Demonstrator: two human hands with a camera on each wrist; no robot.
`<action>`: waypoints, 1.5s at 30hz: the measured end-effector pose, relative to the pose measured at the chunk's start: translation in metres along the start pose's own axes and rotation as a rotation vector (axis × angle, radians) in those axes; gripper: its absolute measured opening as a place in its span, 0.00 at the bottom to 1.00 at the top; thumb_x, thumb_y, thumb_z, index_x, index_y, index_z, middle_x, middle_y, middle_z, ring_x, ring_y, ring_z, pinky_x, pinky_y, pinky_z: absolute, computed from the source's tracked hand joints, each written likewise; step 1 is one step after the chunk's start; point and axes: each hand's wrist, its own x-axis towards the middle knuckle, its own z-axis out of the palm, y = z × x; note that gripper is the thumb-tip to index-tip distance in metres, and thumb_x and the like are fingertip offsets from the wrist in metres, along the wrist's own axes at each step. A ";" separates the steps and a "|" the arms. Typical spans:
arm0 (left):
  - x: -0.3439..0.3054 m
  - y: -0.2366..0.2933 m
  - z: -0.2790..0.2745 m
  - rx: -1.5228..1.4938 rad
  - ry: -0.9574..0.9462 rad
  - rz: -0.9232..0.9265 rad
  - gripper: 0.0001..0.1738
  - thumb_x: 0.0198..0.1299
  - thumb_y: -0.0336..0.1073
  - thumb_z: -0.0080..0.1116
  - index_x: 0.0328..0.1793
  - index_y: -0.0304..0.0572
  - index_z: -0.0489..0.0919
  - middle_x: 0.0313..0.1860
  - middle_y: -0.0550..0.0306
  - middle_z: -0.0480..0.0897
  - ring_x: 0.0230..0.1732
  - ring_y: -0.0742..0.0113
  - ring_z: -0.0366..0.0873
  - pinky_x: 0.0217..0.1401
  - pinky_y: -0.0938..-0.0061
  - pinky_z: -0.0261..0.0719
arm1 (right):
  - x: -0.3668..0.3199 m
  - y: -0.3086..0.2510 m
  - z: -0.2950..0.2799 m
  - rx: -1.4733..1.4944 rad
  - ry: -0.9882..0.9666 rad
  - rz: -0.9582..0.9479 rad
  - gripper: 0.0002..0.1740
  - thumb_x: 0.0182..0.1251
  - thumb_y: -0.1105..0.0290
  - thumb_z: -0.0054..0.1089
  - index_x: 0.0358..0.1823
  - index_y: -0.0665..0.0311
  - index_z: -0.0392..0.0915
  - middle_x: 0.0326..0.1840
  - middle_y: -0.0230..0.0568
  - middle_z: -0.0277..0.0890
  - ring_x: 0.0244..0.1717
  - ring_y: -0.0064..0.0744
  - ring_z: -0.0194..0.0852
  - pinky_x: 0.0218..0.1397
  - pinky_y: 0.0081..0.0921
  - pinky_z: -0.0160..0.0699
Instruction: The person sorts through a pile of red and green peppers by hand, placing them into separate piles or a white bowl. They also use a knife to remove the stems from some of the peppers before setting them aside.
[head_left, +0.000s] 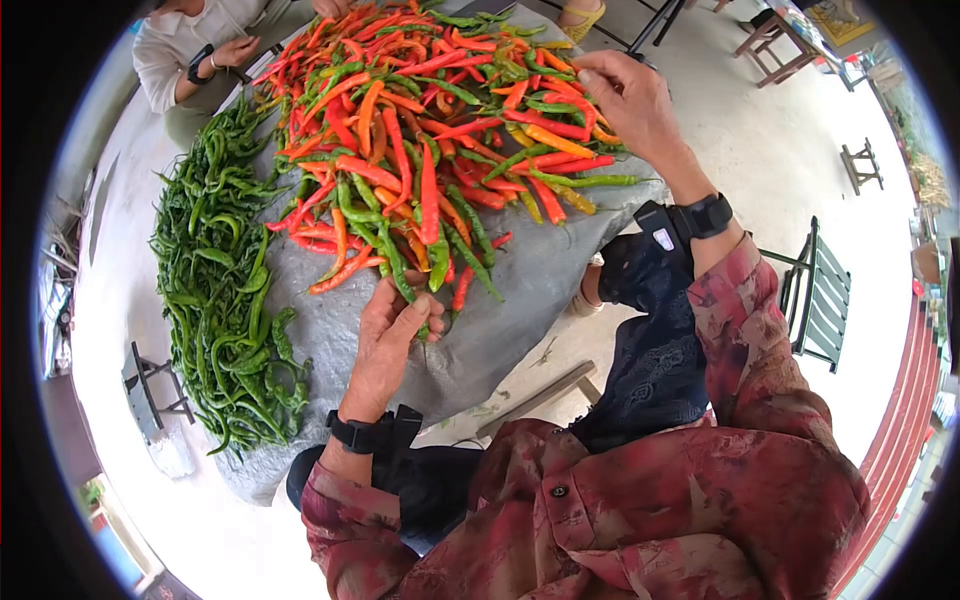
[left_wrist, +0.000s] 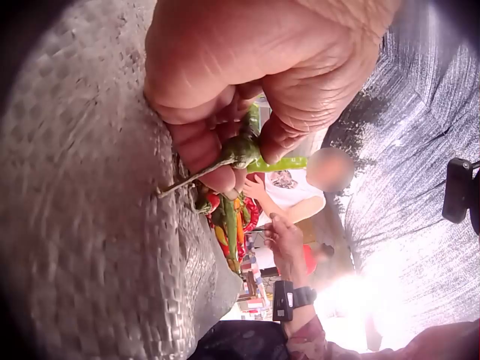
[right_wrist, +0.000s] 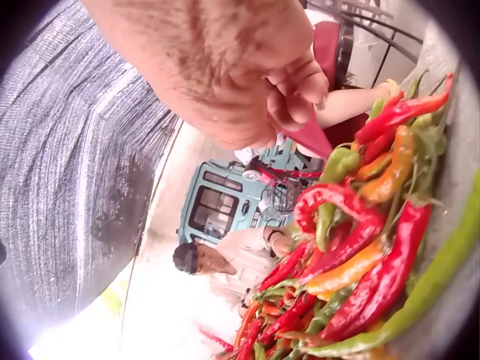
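A large heap of red, orange and green chili peppers (head_left: pixel 430 170) covers the grey sheet. At its near edge my left hand (head_left: pixel 385 335) pinches green peppers between thumb and fingers; in the left wrist view the hand (left_wrist: pixel 262 67) grips a green pepper (left_wrist: pixel 244 148) by its stem end, the thin stem pointing outward. My right hand (head_left: pixel 635 105) is over the heap's right edge, fingers bent. In the right wrist view that hand (right_wrist: pixel 225 75) hangs above the peppers (right_wrist: pixel 390 262) with nothing visible in its loosely curled fingers.
A long pile of green peppers (head_left: pixel 225 290) lies along the left of the grey sheet (head_left: pixel 480 350). Another person (head_left: pixel 190 50) sits at the far left side. Low stools (head_left: pixel 775 50) and a green folding chair (head_left: pixel 820 295) stand on the floor to the right.
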 end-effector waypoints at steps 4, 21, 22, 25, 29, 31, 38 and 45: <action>0.001 -0.002 -0.002 0.018 0.018 -0.016 0.19 0.65 0.38 0.54 0.59 0.43 0.68 0.38 0.59 0.77 0.35 0.73 0.75 0.37 0.79 0.72 | -0.021 -0.071 0.039 -0.006 -0.274 -0.442 0.11 0.60 0.71 0.57 0.44 0.59 0.77 0.30 0.39 0.74 0.33 0.38 0.78 0.34 0.31 0.77; -0.001 0.001 0.001 0.058 0.009 0.009 0.17 0.65 0.38 0.52 0.58 0.41 0.69 0.36 0.61 0.77 0.34 0.74 0.74 0.36 0.79 0.72 | -0.019 -0.108 0.080 0.336 -0.455 0.016 0.07 0.63 0.68 0.59 0.37 0.63 0.74 0.23 0.36 0.73 0.24 0.26 0.74 0.29 0.25 0.73; -0.001 0.002 0.001 0.059 0.015 0.001 0.17 0.65 0.37 0.52 0.58 0.41 0.69 0.36 0.61 0.77 0.34 0.74 0.74 0.36 0.79 0.72 | -0.015 -0.105 0.075 0.424 -0.418 0.102 0.07 0.63 0.68 0.57 0.38 0.63 0.74 0.23 0.35 0.72 0.23 0.25 0.75 0.29 0.25 0.73; 0.001 -0.001 0.000 0.018 -0.001 0.009 0.17 0.65 0.37 0.52 0.58 0.41 0.69 0.36 0.61 0.76 0.34 0.74 0.74 0.36 0.79 0.71 | -0.002 -0.085 0.060 0.650 -0.308 0.239 0.14 0.64 0.72 0.54 0.50 0.62 0.68 0.26 0.33 0.69 0.24 0.20 0.73 0.28 0.22 0.73; 0.001 -0.001 -0.001 0.017 0.008 -0.010 0.17 0.65 0.37 0.52 0.58 0.42 0.69 0.37 0.61 0.76 0.35 0.74 0.73 0.37 0.79 0.72 | 0.017 -0.024 0.029 0.090 0.008 0.125 0.19 0.63 0.68 0.55 0.55 0.62 0.68 0.28 0.40 0.77 0.26 0.36 0.77 0.33 0.30 0.76; 0.001 -0.001 -0.002 0.029 0.000 -0.005 0.17 0.65 0.37 0.52 0.58 0.42 0.69 0.37 0.62 0.75 0.35 0.74 0.73 0.37 0.79 0.72 | 0.021 0.013 0.018 -0.021 0.061 0.222 0.17 0.62 0.67 0.55 0.52 0.62 0.73 0.36 0.46 0.81 0.36 0.44 0.80 0.40 0.32 0.78; 0.000 0.001 -0.001 0.036 0.023 -0.034 0.17 0.65 0.38 0.52 0.58 0.43 0.69 0.37 0.62 0.76 0.35 0.76 0.73 0.38 0.80 0.73 | 0.017 0.068 0.009 -0.162 -0.110 0.243 0.16 0.67 0.70 0.48 0.54 0.63 0.73 0.43 0.51 0.80 0.45 0.41 0.80 0.49 0.30 0.76; -0.001 0.003 0.000 0.052 0.029 -0.039 0.17 0.66 0.38 0.52 0.58 0.43 0.69 0.37 0.62 0.76 0.35 0.76 0.74 0.37 0.81 0.73 | 0.025 0.070 0.027 -0.360 -0.063 0.023 0.14 0.67 0.72 0.46 0.52 0.62 0.73 0.42 0.51 0.77 0.43 0.52 0.76 0.46 0.36 0.74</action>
